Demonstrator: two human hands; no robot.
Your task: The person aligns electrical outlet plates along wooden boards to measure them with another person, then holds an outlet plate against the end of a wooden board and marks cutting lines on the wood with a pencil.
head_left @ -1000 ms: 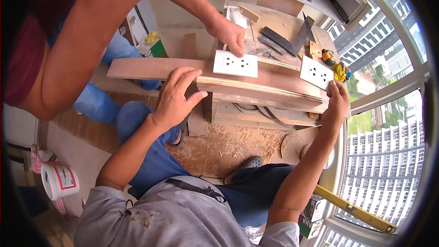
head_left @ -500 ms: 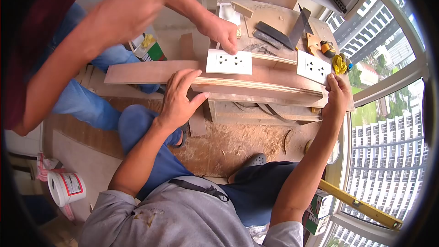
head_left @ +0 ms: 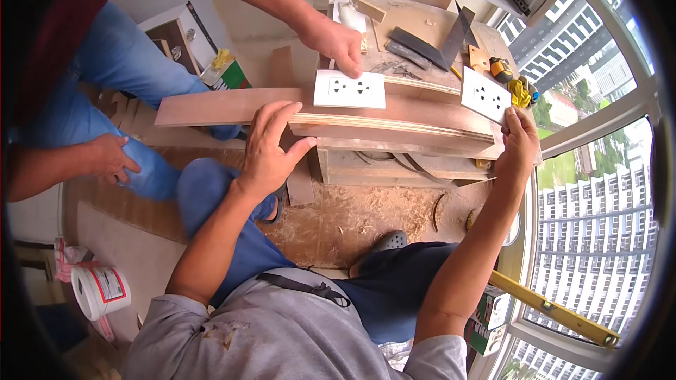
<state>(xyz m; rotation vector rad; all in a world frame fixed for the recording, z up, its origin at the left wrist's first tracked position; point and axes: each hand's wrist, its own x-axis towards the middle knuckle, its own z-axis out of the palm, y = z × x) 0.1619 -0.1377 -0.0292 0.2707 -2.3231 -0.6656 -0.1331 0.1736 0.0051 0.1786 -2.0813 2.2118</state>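
Two socket plates (head_left: 349, 89) (head_left: 485, 94), one bucket (head_left: 86, 294), one spirit level (head_left: 563, 312)

The socket plates (head_left: 349, 89) are white with black slots, the T-shirt (head_left: 282, 331) grey, the bucket (head_left: 101, 293) white with a red-bordered label, the level (head_left: 556, 307) yellow.

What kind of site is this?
Probably a room being fitted out, high up in a tall building: wood shavings litter the floor, plywood pieces and a tape measure lie on a makeshift bench, and a tower block shows through the window.
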